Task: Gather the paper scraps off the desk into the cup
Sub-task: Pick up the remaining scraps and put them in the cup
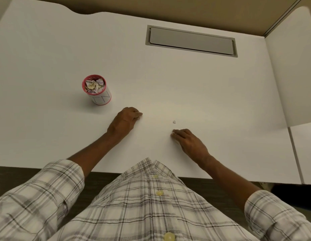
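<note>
A white cup (97, 89) with a red rim stands on the white desk (168, 80), left of centre, filled with crumpled paper scraps (94, 85). One tiny scrap (174, 121) lies on the desk between my hands. My left hand (127, 118) rests on the desk right of the cup, fingers curled with the tips pinched together; whether it holds anything is hidden. My right hand (187, 140) lies just below the tiny scrap, fingers bent down onto the desk, apart from the scrap.
A grey cable hatch (191, 40) is set into the desk at the back right. A white partition panel (294, 70) rises along the right side. The desk's front edge runs just below my forearms.
</note>
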`<state>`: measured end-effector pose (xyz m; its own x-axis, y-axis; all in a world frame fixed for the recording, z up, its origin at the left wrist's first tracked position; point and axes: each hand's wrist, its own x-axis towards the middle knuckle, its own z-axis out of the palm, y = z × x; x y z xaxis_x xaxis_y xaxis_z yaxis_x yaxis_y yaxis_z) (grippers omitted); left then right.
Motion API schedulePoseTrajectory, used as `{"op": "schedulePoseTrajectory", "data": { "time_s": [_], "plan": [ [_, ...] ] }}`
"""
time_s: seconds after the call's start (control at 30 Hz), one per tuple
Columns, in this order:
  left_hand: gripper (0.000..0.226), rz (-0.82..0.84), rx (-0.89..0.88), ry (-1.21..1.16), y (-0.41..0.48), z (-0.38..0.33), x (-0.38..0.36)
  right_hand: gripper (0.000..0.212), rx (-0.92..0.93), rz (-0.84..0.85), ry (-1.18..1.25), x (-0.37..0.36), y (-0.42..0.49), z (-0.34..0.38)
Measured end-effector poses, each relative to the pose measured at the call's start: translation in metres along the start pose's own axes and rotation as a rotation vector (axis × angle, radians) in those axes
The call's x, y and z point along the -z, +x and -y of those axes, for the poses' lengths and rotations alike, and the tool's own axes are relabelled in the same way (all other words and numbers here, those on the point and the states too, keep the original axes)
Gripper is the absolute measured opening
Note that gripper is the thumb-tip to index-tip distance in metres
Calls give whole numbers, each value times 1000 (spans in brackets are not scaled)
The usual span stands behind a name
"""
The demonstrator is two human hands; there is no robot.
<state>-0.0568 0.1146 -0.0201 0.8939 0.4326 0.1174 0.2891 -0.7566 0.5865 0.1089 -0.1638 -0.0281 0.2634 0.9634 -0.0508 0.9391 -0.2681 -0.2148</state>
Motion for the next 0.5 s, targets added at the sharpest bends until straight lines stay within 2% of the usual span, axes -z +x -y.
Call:
{"op": "schedulePoseTrajectory", "data": {
  "time_s": [0.1, 0.17, 0.23, 0.3, 0.37, 0.5],
  "plan": [
    [17, 15, -38, 64, 1, 0, 2, 31, 8, -4, -32, 5, 15, 3],
    [17, 35, -17, 54, 3, -1, 4, 24, -110, -82, 91, 10, 26, 6],
    [18, 45, 6, 17, 4, -3, 6, 21, -295, -231, 266, 18, 36, 5],
    [20, 42, 77, -59, 5, -4, 10, 21, -381, -315, 350, 24, 46, 0],
    [22, 24, 142, -108, 5, -5, 14, 21, -332, -252, 309, 27, 52, -2],
    [22, -69, 225, -167, 2, -6, 22, 21, -103, -49, 66, 24, 48, -3]
  ]
}}
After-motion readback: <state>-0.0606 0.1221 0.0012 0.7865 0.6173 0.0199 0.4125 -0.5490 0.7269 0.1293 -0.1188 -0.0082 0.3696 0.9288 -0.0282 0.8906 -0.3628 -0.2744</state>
